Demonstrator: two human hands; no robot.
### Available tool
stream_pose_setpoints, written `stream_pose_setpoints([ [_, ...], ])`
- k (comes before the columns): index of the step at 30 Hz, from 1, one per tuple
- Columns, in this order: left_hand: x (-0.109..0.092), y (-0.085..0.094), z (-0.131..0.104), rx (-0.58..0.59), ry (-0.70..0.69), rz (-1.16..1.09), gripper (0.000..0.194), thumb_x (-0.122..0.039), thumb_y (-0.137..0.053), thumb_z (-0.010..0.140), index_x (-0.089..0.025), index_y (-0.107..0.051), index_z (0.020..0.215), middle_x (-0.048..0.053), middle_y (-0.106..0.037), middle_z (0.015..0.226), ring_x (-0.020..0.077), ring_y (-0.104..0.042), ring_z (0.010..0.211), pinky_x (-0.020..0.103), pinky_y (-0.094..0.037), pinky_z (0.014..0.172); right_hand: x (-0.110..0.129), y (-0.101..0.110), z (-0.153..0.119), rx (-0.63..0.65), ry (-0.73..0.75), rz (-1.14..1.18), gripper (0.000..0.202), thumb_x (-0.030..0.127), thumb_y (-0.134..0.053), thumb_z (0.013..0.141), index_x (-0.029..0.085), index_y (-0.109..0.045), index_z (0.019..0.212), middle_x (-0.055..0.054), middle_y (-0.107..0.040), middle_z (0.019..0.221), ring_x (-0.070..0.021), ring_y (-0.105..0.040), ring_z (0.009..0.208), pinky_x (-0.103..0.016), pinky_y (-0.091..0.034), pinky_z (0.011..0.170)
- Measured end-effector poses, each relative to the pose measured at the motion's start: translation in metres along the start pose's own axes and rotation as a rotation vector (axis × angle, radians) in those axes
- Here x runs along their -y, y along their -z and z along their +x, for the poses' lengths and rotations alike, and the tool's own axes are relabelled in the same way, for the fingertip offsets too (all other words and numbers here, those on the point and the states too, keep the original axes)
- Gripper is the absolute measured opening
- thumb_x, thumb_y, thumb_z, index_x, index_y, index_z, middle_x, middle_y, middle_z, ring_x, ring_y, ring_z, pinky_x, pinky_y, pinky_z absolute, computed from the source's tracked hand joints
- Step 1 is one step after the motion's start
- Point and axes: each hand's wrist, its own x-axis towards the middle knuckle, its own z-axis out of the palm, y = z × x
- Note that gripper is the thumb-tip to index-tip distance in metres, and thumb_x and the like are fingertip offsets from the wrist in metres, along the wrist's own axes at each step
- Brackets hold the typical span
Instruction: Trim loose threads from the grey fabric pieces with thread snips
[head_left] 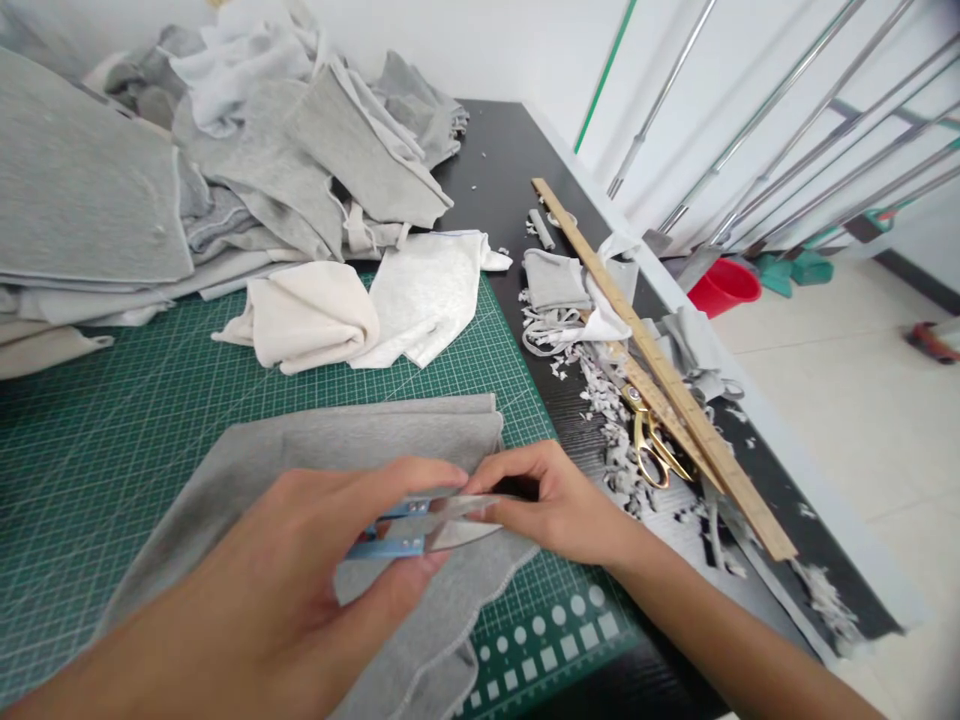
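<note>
My left hand (300, 570) grips small blue-handled thread snips (405, 530), their pointed metal blades aimed right toward my other fingertips. Thumb and fingers of my right hand (547, 500) are pinched at the right edge of a grey fabric piece (277, 455), beside the blade tips. This folded fabric with a stitched, wavy edge lies on the green cutting mat (540, 640), partly hidden under both hands.
Piled grey cloth (255, 150) fills the back left, with cream (311, 315) and white (431, 290) pieces before it. At right lie wooden rulers (675, 390), gold-handled scissors (651, 450) and scraps (622, 460). A red bucket (724, 287) stands on the floor.
</note>
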Motion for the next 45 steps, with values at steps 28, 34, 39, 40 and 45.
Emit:
stream_pose_setpoints([
  [28, 0.044, -0.018, -0.014, 0.036, -0.213, 0.118, 0.046, -0.027, -0.064, 0.094, -0.022, -0.056, 0.139, -0.003, -0.057, 0.077, 0.0092, -0.052, 0.062, 0.027, -0.042, 0.057, -0.003, 0.006, 0.002, 0.101, -0.073, 0.259, 0.002, 0.018, -0.078, 0.079, 0.017, -0.079, 0.079, 0.003, -0.069, 0.066, -0.0051, -0.056, 0.061, -0.016, -0.044, 0.061],
  [34, 0.045, -0.020, -0.013, 0.014, -0.248, 0.114, 0.045, -0.024, -0.066, 0.093, -0.022, -0.057, 0.137, -0.004, -0.058, 0.076, 0.0090, -0.052, 0.061, 0.027, -0.042, 0.056, -0.005, 0.006, 0.002, 0.096, -0.061, 0.268, 0.003, 0.019, -0.079, 0.078, 0.018, -0.080, 0.081, 0.002, -0.071, 0.069, -0.0055, -0.059, 0.063, -0.016, -0.046, 0.063],
  [39, 0.044, -0.018, -0.015, 0.021, -0.249, 0.143, 0.047, -0.025, -0.065, 0.093, -0.022, -0.055, 0.139, -0.004, -0.059, 0.076, 0.0096, -0.053, 0.061, 0.028, -0.043, 0.056, -0.005, 0.007, 0.003, 0.079, -0.063, 0.237, 0.007, 0.023, -0.080, 0.078, 0.017, -0.079, 0.081, 0.001, -0.072, 0.069, -0.0077, -0.059, 0.063, -0.019, -0.048, 0.062],
  [40, 0.044, -0.017, -0.015, 0.032, -0.241, 0.149, 0.047, -0.024, -0.064, 0.093, -0.023, -0.054, 0.139, -0.004, -0.060, 0.076, 0.0100, -0.054, 0.061, 0.028, -0.043, 0.057, -0.005, 0.007, 0.002, 0.076, -0.063, 0.230, 0.007, 0.024, -0.080, 0.077, 0.017, -0.079, 0.081, 0.001, -0.072, 0.069, -0.0080, -0.059, 0.063, -0.019, -0.048, 0.062],
  [45, 0.044, -0.016, -0.015, 0.041, -0.240, 0.168, 0.047, -0.023, -0.065, 0.092, -0.024, -0.054, 0.139, -0.004, -0.061, 0.074, 0.0101, -0.055, 0.060, 0.027, -0.044, 0.057, -0.004, 0.006, 0.002, 0.068, -0.068, 0.219, 0.009, 0.026, -0.081, 0.077, 0.018, -0.079, 0.079, 0.001, -0.071, 0.069, -0.0084, -0.059, 0.062, -0.020, -0.048, 0.062],
])
